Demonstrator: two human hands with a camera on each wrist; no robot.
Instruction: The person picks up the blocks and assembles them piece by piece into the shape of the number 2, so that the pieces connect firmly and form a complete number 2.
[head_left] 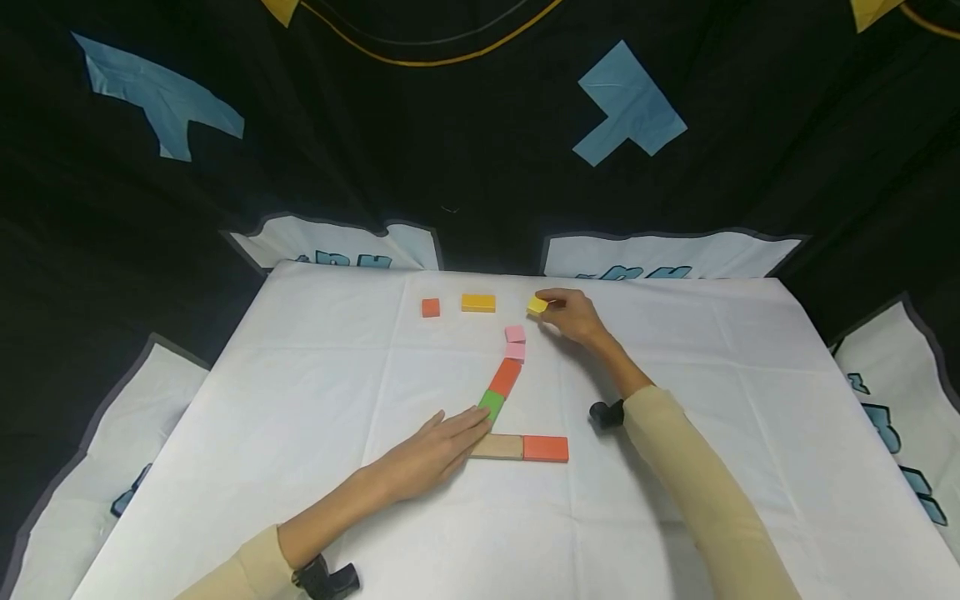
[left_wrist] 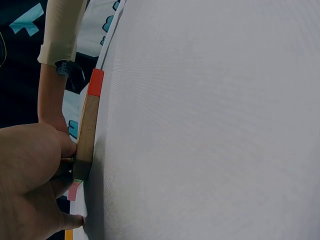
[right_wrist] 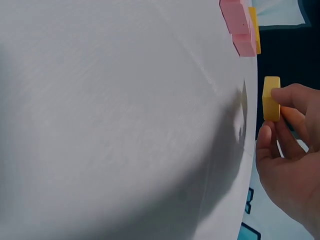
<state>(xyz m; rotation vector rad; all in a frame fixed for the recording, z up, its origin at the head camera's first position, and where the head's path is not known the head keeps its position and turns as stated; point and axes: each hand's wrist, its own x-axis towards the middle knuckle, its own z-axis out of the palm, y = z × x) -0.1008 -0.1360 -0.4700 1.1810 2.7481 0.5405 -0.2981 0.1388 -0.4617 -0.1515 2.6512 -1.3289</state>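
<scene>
My right hand (head_left: 573, 317) pinches a small yellow block (head_left: 536, 306) between thumb and fingers near the far side of the table. In the right wrist view that yellow block (right_wrist: 271, 99) is held above the white cloth. My left hand (head_left: 431, 454) lies with extended fingers at the corner where a green block (head_left: 491, 404) meets a plain wooden block (head_left: 498, 447), covering part of both. An orange-red block (head_left: 546, 448) continues the wooden one to the right. From the green block, another orange-red block (head_left: 505, 377) and two pink blocks (head_left: 514, 334) run away in a bent line.
A yellow-orange block (head_left: 478, 303) and a small orange-red block (head_left: 431, 307) lie apart near the far edge. White cloth (head_left: 315, 375) with creases covers the table. Black fabric (head_left: 450, 150) with blue patches hangs behind it. Each wrist wears a black camera (head_left: 606, 414).
</scene>
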